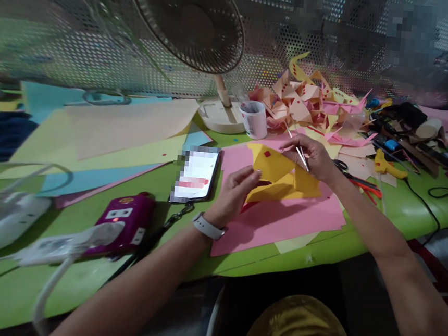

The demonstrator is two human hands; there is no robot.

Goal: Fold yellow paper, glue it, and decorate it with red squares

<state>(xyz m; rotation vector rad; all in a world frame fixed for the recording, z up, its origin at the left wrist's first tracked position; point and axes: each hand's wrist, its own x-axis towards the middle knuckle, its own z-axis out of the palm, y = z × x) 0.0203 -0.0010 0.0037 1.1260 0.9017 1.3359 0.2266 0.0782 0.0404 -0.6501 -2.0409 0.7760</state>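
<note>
My left hand (237, 192), with a pale watch band on its wrist, pinches the left edge of a folded yellow paper figure (271, 164). The figure bears a red diamond-shaped spot and stands tilted over a pink sheet (282, 223). My right hand (311, 155) is closed around slim silver tweezers (302, 158), slanting across its fingers. Its fingertips are at the figure's upper right edge; whether they also grip the paper I cannot tell. Part of the figure's underside is hidden by my left fingers.
Behind the pink sheet are a white cup (255, 121), a fan (223, 115) and a heap of folded paper figures (293, 98). A phone (195, 176) and a purple power adapter (125, 219) lie left. Scissors (342, 166) and a yellow glue gun (389, 164) lie right.
</note>
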